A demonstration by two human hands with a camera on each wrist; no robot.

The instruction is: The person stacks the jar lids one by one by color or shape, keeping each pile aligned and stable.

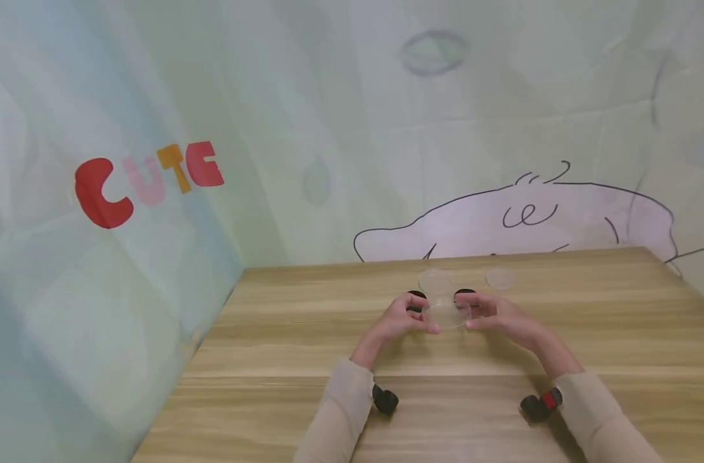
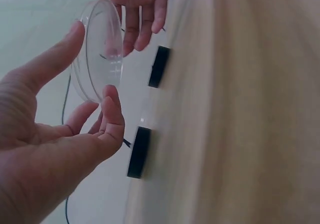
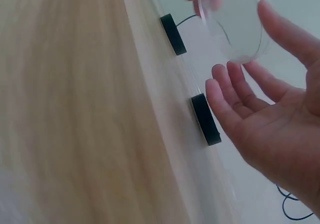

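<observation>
Through the head feed I find the clear dish point(image 1: 447, 316) a little right of centre, below the middle of the frame, directly between the two hands. That relation matters most: neither hand is nearer, since both touch its rim from opposite sides. Being round, it has no long axis; its flat face looks close to level, raised off the wooden table point(image 1: 259, 347). (I can't tell from here whether it is one piece or two nested.)

The left hand point(image 1: 399, 318) is partly closed, pinching the rim between thumb and fingers. The right hand point(image 1: 505, 315) pinches more lightly with thumb and a fingertip, its other fingers loose and spread. Both forearms rise from the bottom edge and angle inward, thumbs toward me.

Beyond the dish I see two black discs point(image 2: 139, 152), and two clear discs point(image 1: 499, 278) lie higher in the head frame, near the table's back edge.
</observation>
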